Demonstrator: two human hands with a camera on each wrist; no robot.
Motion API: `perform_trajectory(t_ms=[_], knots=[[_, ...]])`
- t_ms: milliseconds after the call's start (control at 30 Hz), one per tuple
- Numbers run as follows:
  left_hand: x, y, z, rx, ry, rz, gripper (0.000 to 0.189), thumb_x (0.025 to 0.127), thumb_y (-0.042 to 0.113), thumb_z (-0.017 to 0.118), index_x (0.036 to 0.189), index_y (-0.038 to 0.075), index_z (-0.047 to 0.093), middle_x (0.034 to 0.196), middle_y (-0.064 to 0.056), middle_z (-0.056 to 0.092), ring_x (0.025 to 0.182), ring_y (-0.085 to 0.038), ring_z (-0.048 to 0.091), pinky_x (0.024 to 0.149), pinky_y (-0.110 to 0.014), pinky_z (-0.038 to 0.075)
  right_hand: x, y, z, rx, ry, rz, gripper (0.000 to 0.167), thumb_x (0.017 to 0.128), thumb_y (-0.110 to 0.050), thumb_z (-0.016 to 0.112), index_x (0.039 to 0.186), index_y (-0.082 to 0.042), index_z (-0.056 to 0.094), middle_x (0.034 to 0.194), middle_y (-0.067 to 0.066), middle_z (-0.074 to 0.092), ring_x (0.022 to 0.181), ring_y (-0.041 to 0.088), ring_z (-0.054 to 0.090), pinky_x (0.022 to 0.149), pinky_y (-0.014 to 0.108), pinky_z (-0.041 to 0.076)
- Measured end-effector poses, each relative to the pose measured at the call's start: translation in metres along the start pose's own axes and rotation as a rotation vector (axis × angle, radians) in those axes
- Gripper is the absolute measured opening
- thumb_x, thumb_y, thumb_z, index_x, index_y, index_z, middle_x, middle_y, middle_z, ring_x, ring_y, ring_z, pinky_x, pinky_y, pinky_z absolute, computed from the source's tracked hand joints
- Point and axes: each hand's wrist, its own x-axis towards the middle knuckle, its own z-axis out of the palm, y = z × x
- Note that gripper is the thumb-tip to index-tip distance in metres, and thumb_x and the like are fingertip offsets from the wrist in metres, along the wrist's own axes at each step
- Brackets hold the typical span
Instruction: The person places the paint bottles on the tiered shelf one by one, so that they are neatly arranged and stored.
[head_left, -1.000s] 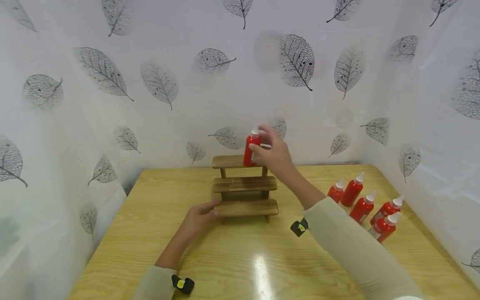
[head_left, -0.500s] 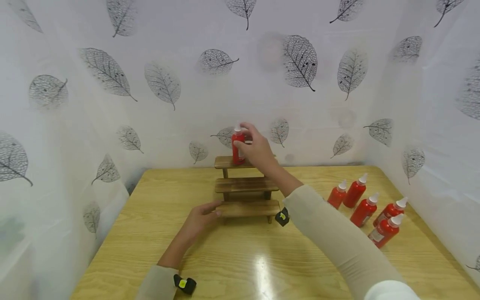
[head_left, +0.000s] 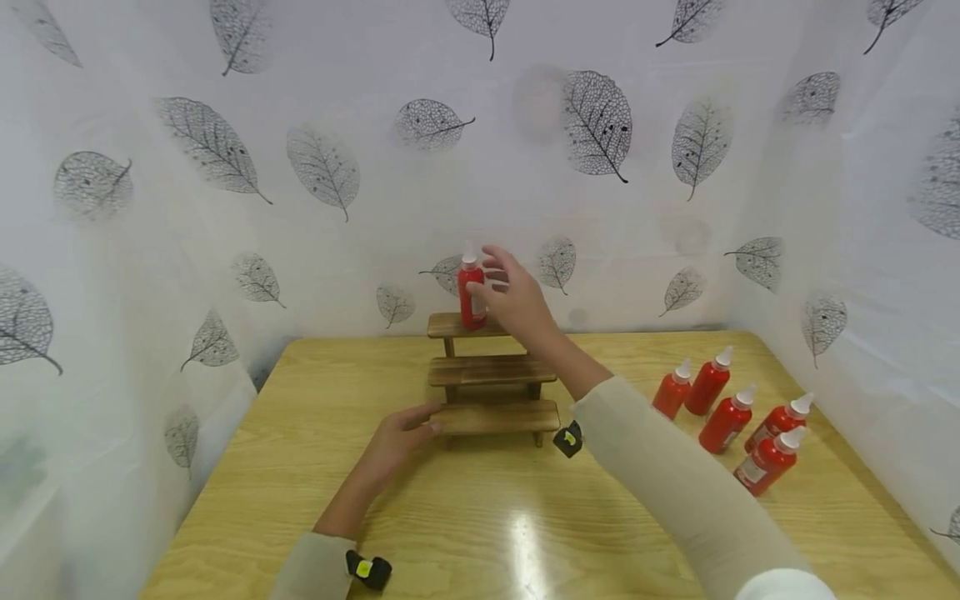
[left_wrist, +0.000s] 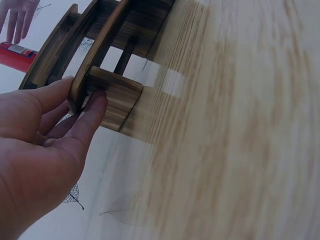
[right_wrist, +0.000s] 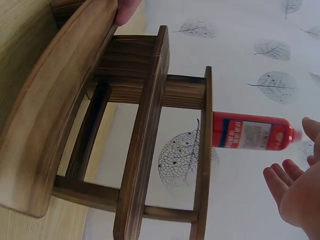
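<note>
A red squeeze bottle [head_left: 471, 298] with a white pointed cap stands upright at the left end of the top step of a three-step wooden display stand [head_left: 491, 370]. My right hand [head_left: 519, 304] is just to the right of the bottle. In the right wrist view, its fingers [right_wrist: 280, 179] are spread and a gap shows between them and the bottle's label side. My left hand [head_left: 397, 437] pinches the left end of the lowest step, thumb and fingers on either side of the board, as the left wrist view shows.
Several more red bottles [head_left: 726, 423] with white pointed caps stand on the right of the wooden table [head_left: 315, 392]. Behind and at both sides hangs a white curtain [head_left: 345, 275] with a leaf print. The right forearm reaches across the table's right front.
The right hand has carried the red bottle leftward along the top step, stood it at the left end, and let go. The left hand keeps its place on the lowest step.
</note>
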Motion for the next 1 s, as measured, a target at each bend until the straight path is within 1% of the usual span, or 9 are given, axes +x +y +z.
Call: perform_trajectory(t_ms=[100, 267, 433, 633, 700, 767, 867, 933, 1000], knots=[[0.001, 0.001, 0.001, 0.006, -0.002, -0.003, 0.047, 0.100, 0.030, 0.064, 0.143, 0.012, 0.057, 0.154, -0.015, 0.047, 0.146, -0.039, 0.036, 0.117, -0.057, 0.035, -0.017, 0.001, -0.016, 0.015, 0.034, -0.028, 0.062, 0.096, -0.034, 0.070, 0.151, -0.022, 0.044, 0.143, 0.006, 0.055, 0.133, 0.023, 0.052, 0.112, 0.038, 0.045], [0.001, 0.001, 0.001, 0.012, 0.016, -0.018, 0.048, 0.099, 0.033, 0.066, 0.142, 0.015, 0.059, 0.153, -0.014, 0.048, 0.146, -0.039, 0.038, 0.116, -0.057, 0.036, -0.057, 0.004, -0.044, -0.008, 0.052, -0.050, 0.063, 0.096, -0.033, 0.071, 0.150, -0.018, 0.045, 0.144, 0.007, 0.054, 0.135, 0.023, 0.050, 0.115, 0.040, 0.042], [0.000, 0.000, 0.002, 0.001, 0.013, -0.021, 0.048, 0.099, 0.030, 0.065, 0.143, 0.012, 0.057, 0.154, -0.017, 0.046, 0.146, -0.040, 0.037, 0.116, -0.056, 0.036, -0.110, 0.023, -0.074, -0.149, 0.061, -0.046, 0.062, 0.095, -0.033, 0.071, 0.149, -0.014, 0.047, 0.149, 0.008, 0.051, 0.136, 0.027, 0.051, 0.115, 0.044, 0.042], [0.000, -0.001, 0.003, -0.003, 0.016, -0.030, 0.049, 0.098, 0.032, 0.066, 0.143, 0.014, 0.057, 0.155, -0.017, 0.046, 0.146, -0.040, 0.036, 0.117, -0.058, 0.034, -0.182, 0.042, -0.118, -0.320, 0.150, 0.032, 0.058, 0.096, -0.033, 0.071, 0.147, -0.015, 0.050, 0.148, 0.008, 0.051, 0.133, 0.033, 0.051, 0.107, 0.057, 0.045], [0.000, -0.002, 0.002, -0.014, 0.014, -0.039, 0.049, 0.098, 0.032, 0.066, 0.143, 0.015, 0.058, 0.155, -0.016, 0.045, 0.147, -0.039, 0.035, 0.118, -0.058, 0.033, -0.206, 0.048, -0.131, -0.386, 0.190, 0.064, 0.057, 0.096, -0.032, 0.071, 0.146, -0.015, 0.051, 0.144, 0.008, 0.054, 0.129, 0.029, 0.054, 0.106, 0.042, 0.050], [0.000, -0.002, 0.002, -0.030, 0.008, -0.047, 0.048, 0.099, 0.032, 0.066, 0.143, 0.015, 0.058, 0.156, -0.015, 0.044, 0.148, -0.038, 0.034, 0.119, -0.057, 0.032, -0.229, 0.054, -0.143, -0.433, 0.248, 0.089, 0.055, 0.095, -0.029, 0.073, 0.144, -0.014, 0.053, 0.139, 0.007, 0.056, 0.125, 0.014, 0.054, 0.102, 0.022, 0.049], [0.000, -0.003, 0.001, -0.031, -0.001, -0.043, 0.048, 0.099, 0.031, 0.065, 0.144, 0.015, 0.057, 0.156, -0.015, 0.044, 0.148, -0.038, 0.034, 0.119, -0.058, 0.032, -0.258, 0.068, -0.160, -0.465, 0.346, 0.084, 0.052, 0.093, -0.019, 0.075, 0.140, -0.012, 0.057, 0.135, 0.000, 0.056, 0.115, -0.007, 0.049, 0.089, -0.002, 0.036], [0.000, -0.002, 0.002, -0.027, -0.005, -0.042, 0.048, 0.100, 0.031, 0.065, 0.144, 0.015, 0.057, 0.156, -0.015, 0.043, 0.148, -0.038, 0.035, 0.118, -0.057, 0.033, -0.275, 0.079, -0.171, -0.482, 0.435, 0.067, 0.051, 0.089, -0.009, 0.077, 0.137, -0.009, 0.059, 0.134, -0.010, 0.054, 0.115, -0.016, 0.042, 0.092, -0.003, 0.032], [0.000, -0.001, 0.003, -0.021, -0.009, -0.043, 0.048, 0.100, 0.031, 0.064, 0.144, 0.016, 0.056, 0.156, -0.015, 0.043, 0.147, -0.038, 0.036, 0.117, -0.056, 0.035, -0.289, 0.088, -0.182, -0.504, 0.518, 0.067, 0.053, 0.086, -0.003, 0.078, 0.136, -0.006, 0.060, 0.134, -0.020, 0.052, 0.115, -0.017, 0.041, 0.094, -0.002, 0.031]])
